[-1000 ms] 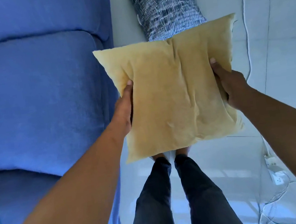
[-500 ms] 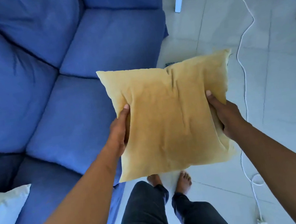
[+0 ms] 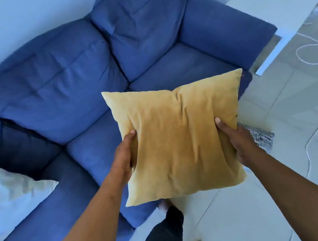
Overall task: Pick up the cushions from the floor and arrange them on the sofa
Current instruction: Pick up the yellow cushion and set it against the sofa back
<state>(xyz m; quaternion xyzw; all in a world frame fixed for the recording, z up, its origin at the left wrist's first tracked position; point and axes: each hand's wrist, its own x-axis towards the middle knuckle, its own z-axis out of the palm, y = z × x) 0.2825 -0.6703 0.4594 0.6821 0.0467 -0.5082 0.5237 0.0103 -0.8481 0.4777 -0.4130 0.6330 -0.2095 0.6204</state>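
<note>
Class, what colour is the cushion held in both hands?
Mustard yellow cushion, plain; head view.

Yellow cushion [image 3: 179, 140] held flat in the air over the front edge of the blue sofa [image 3: 62, 89], left hand [image 3: 123, 160] clamped on its left edge and right hand [image 3: 237, 141] on its right, thumbs pressed into the top face. White cushion [image 3: 6, 192] resting on the sofa's left section, well apart from the yellow one. Corner of a patterned cushion [image 3: 263, 138] on the tiled floor [image 3: 287, 113] just beyond the right hand, white cable [image 3: 309, 56] looping farther right, beside a white desk [image 3: 273, 6] at the sofa's arm.
</note>
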